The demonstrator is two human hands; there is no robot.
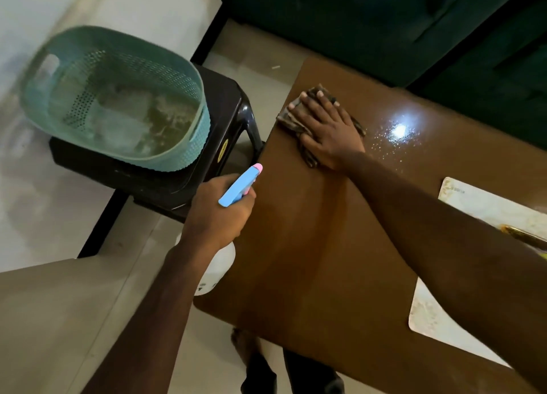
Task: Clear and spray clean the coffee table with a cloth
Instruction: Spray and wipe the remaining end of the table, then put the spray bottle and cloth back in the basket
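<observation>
**A:** Head view: where's the cloth (288, 120)?
**B:** Far left corner of the desk (310, 245), under the right hand (327, 127), whose fingers are spread flat. Spray droplets (390, 146) lie just right of it.
**A:** Left hand (219, 216)?
**B:** Gripping the spray bottle (240, 186) beside the left edge. Its body is mostly hidden.

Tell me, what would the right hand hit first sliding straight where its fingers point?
Likely nothing: the right hand, flat on the cloth, would pass the coffee table edge; the green sofa lies beyond.
</observation>
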